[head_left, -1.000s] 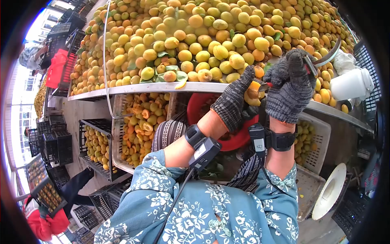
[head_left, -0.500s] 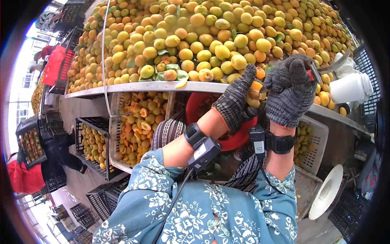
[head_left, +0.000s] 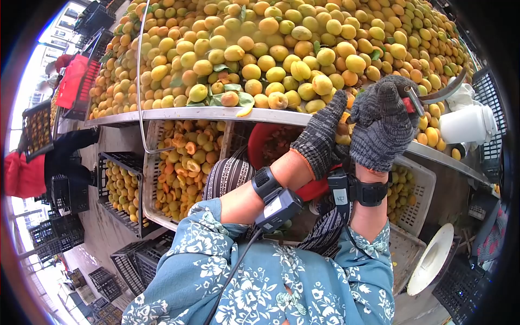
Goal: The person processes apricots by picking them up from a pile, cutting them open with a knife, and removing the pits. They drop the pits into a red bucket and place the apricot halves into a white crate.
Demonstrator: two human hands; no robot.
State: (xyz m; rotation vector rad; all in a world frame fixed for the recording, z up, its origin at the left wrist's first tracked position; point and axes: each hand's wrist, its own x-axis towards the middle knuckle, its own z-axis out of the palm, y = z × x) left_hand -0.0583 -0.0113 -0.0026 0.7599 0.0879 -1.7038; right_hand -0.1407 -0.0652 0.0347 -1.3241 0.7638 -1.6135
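Observation:
At the metal edge of a table heaped with yellow-orange apricots [head_left: 281,52], my two hands in grey knit gloves meet. My left hand [head_left: 320,132] is closed around an apricot [head_left: 343,132], mostly hidden between the gloves. My right hand [head_left: 381,124] grips a curved knife [head_left: 445,93], its red handle in the fist and its blade pointing right, away from the held fruit. Below my hands is a red basin [head_left: 261,142] with dark bits in it, partly covered by my left forearm.
A crate of apricot halves [head_left: 187,168] stands left of my knees, beside a black crate [head_left: 122,189] of fruit. On the table's right is a white bucket [head_left: 466,123]. A white hat [head_left: 430,260] lies lower right. At far left a person in red [head_left: 24,173] carries a crate.
My hands draw closer together and the apricot between them is more covered. At the left, the person with the crate has moved farther up the view.

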